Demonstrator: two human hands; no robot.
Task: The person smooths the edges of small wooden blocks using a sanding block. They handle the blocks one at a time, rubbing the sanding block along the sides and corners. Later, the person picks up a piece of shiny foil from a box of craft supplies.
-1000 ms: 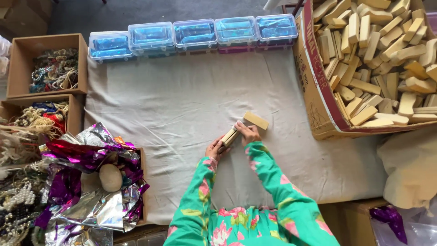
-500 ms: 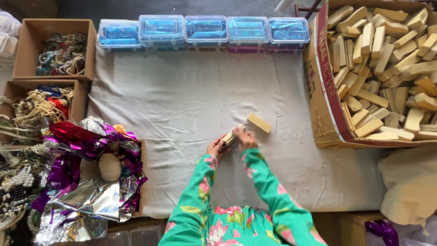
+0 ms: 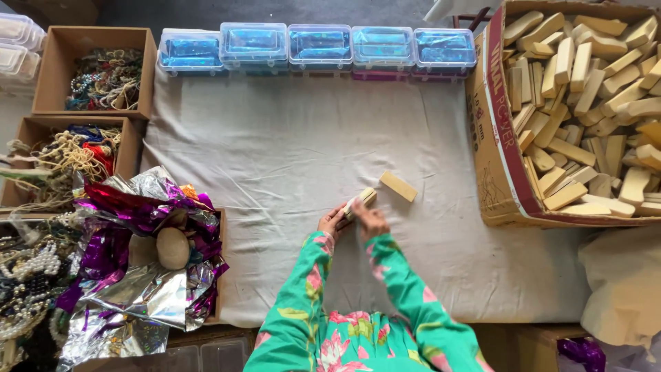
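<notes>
Both hands meet at centre of the cloth-covered surface (image 3: 289, 151). Left hand (image 3: 330, 222) and right hand (image 3: 368, 217) are both clamped on one small wooden block (image 3: 361, 200), held just above the cloth. A second wooden block (image 3: 398, 186) lies loose just beside it, up-right, not touching. Big cardboard box of wooden blocks (image 3: 492, 138) sits on the right. Row of blue plastic cases (image 3: 317, 47) runs along the far edge. Foil sheets (image 3: 148, 275) lie at left.
</notes>
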